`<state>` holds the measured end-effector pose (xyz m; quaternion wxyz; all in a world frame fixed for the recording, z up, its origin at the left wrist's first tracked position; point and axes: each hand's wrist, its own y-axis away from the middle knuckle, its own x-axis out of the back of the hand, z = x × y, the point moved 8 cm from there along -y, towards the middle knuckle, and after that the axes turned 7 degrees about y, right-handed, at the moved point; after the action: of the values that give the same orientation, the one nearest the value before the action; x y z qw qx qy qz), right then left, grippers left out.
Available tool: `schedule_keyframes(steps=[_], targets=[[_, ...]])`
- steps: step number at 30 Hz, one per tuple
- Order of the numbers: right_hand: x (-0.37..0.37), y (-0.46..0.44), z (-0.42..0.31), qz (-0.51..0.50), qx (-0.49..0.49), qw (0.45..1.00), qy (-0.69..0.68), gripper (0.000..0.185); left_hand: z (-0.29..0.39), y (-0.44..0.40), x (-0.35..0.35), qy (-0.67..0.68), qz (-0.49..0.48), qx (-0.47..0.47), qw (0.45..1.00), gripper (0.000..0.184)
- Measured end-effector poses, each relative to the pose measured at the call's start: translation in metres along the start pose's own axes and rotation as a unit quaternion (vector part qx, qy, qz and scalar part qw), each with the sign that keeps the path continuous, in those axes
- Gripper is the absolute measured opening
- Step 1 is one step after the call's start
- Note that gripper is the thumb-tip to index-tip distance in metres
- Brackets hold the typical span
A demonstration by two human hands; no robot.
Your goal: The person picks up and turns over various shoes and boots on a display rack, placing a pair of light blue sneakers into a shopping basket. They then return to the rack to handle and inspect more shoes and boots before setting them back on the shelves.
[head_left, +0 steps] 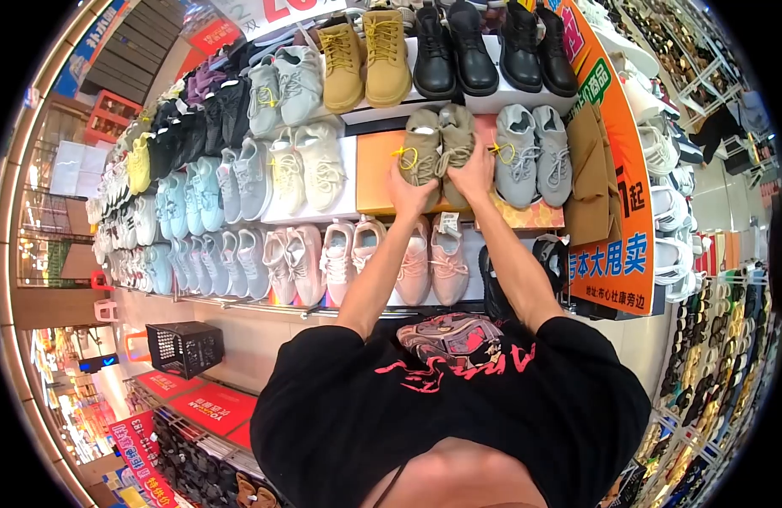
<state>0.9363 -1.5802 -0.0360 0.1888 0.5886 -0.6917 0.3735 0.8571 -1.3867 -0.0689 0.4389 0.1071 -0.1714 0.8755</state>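
Note:
A pair of olive-brown sneakers stands side by side on an orange shoebox point(379, 165), a yellow tag tied to the left one. My left hand point(412, 191) grips the left olive sneaker point(421, 152) near its toe. Around the outer side of the right olive sneaker point(457, 140) my right hand point(474, 176) is closed, its fingertips partly hidden. Just right of my right hand sits a pair of grey sneakers point(516, 157), also with a yellow tag. Cream sneakers point(320, 165) are to the left, beyond the orange box.
Tan boots point(386, 59) and black boots point(477, 51) line the row behind. Pink sneakers point(447, 262) fill the front row below my forearms. An orange sign board point(624, 212) borders the right side. A black crate point(185, 349) stands at the lower left.

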Motion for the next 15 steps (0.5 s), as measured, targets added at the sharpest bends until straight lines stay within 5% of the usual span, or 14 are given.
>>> schedule_keyframes(steps=[15], targets=[[0.002,-0.011,0.027,-0.078,0.008,0.996,-0.031,0.088,0.004,-0.001,-0.019,0.041,0.028,0.021,0.999,0.096]])
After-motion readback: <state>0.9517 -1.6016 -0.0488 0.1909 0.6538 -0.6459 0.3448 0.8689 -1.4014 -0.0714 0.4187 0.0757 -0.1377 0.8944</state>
